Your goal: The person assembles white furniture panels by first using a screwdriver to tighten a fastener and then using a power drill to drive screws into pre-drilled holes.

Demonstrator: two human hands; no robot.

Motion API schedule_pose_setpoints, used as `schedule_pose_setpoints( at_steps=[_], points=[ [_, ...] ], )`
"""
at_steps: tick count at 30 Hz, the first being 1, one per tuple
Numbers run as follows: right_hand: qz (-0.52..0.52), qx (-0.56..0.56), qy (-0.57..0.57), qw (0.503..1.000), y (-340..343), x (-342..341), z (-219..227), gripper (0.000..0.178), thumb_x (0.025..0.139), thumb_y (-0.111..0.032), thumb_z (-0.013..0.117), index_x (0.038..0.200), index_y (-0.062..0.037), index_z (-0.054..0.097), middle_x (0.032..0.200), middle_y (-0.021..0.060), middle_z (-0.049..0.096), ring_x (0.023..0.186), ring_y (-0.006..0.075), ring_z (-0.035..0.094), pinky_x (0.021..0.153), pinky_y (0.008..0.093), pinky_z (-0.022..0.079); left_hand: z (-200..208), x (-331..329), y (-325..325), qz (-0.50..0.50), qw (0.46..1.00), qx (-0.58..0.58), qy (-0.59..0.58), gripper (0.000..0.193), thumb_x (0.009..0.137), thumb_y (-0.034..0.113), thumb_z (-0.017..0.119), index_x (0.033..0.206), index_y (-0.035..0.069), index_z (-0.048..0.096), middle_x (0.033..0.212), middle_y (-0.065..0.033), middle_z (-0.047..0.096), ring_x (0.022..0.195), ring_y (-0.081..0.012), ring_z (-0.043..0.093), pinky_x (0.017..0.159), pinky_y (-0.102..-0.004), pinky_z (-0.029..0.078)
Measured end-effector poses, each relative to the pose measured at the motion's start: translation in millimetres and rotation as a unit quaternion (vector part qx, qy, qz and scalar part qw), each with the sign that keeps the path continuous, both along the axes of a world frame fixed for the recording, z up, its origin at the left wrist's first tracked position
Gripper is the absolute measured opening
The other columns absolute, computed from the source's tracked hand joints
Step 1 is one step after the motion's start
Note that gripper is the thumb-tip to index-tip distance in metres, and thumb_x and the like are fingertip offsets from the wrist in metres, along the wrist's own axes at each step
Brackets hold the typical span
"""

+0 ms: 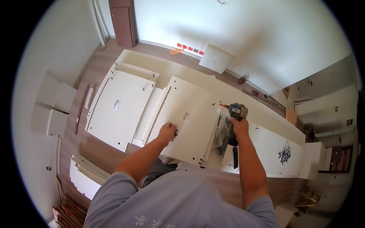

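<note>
My right hand (240,128) is wrapped round the grip of a teal and black cordless drill (238,111). The drill's red-tipped bit points left, close to a small dark screw (213,103) standing in a white panel (197,98). Over the same panel, further left and nearer to me, my left hand (167,133) is closed. A tiny dark thing shows at its fingertips, too small to name. Beside the drill lies a clear plastic bag (222,133) with dark contents.
Another white panel (125,102) at left has several dowel-like pins along its edges. At right, a heap of small fittings (284,155) lies on a long white board (262,148). A white square panel (216,59) leans on the far wall. Stacked boards (89,171) rest at near left.
</note>
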State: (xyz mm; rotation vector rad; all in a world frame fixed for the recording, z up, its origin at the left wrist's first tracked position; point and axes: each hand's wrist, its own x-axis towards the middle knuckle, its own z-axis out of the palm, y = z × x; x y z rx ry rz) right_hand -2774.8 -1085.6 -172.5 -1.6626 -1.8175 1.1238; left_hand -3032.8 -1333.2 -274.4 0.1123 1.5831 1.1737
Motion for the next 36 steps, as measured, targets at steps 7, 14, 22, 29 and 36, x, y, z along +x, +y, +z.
schedule_pose_setpoints(
  at_steps=[7,14,22,29,36],
  points=[
    [0.119,-0.038,-0.131,0.983,75,-28,32,0.037,0.080,-0.021,0.075,0.101,0.0080,0.069,0.090,0.0225,0.073,0.081,0.0330,0.072,0.073,0.0428,0.055,5,3,-1,-0.007,0.999,-0.019,0.043,0.023,0.105,0.027,0.055,0.102,0.004,0.059,0.065,-0.0049,0.061,0.046,-0.0120,0.049,0.040,-0.0289,0.038],
    [0.191,-0.104,-0.191,0.957,120,-69,47,0.022,0.081,-0.009,0.073,0.093,0.0082,0.066,0.079,0.0169,0.069,0.060,0.0254,0.066,0.054,0.0414,0.054,1,4,4,-0.025,0.998,-0.016,0.059,0.022,0.105,0.027,0.056,0.101,0.005,0.060,0.065,-0.0049,0.061,0.047,-0.0122,0.050,0.041,-0.0298,0.038],
    [0.210,-0.070,-0.251,0.943,106,-64,46,0.023,0.081,-0.016,0.071,0.091,0.0050,0.073,0.088,0.0205,0.076,0.075,0.0301,0.074,0.070,0.0449,0.058,2,3,0,-0.034,0.999,-0.013,0.031,0.022,0.105,0.029,0.054,0.100,0.008,0.059,0.067,-0.0034,0.060,0.049,-0.0128,0.049,0.042,-0.0308,0.037],
    [0.146,-0.133,-0.201,0.959,113,-69,40,0.028,0.086,-0.020,0.071,0.102,0.0025,0.074,0.092,0.0216,0.076,0.081,0.0307,0.076,0.076,0.0419,0.060,12,1,-1,-0.063,0.997,-0.005,0.035,0.021,0.105,0.029,0.055,0.102,0.009,0.059,0.067,-0.0026,0.059,0.049,-0.0134,0.048,0.042,-0.0313,0.035],
    [0.121,-0.171,-0.079,0.975,112,-59,38,0.026,0.085,-0.010,0.072,0.103,0.0086,0.066,0.083,0.0184,0.072,0.064,0.0287,0.070,0.055,0.0434,0.057,8,7,-15,-0.068,0.997,0.002,0.023,0.023,0.105,0.029,0.056,0.104,0.007,0.059,0.067,-0.0032,0.058,0.048,-0.0131,0.047,0.042,-0.0310,0.035]
  ],
)
